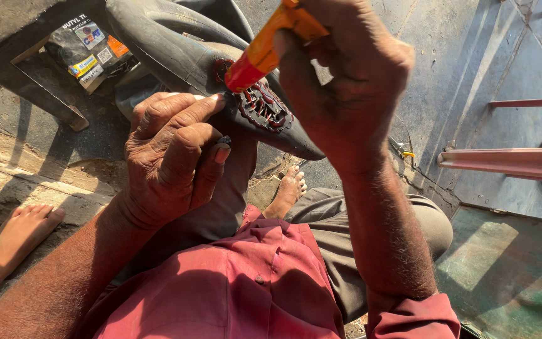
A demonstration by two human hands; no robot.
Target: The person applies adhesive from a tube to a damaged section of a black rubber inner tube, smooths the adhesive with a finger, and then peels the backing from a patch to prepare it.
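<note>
A black rubber inner tube [177, 50] lies folded over my knee. My left hand [174, 157] presses and pinches the tube just left of a dark patch with a red edge [265, 107]. My right hand [343, 75] grips an orange and red glue tube [265, 50] with its nozzle pointing down at the patch. The nozzle tip touches or nearly touches the patch; I cannot tell which.
A packaged item in black wrap with coloured labels [89, 50] lies on a low bench [45, 94] at the upper left. Another person's bare foot [20, 232] rests at the left. My own bare foot [290, 188] stands on the ground. Reddish metal bars [509, 162] cross the right.
</note>
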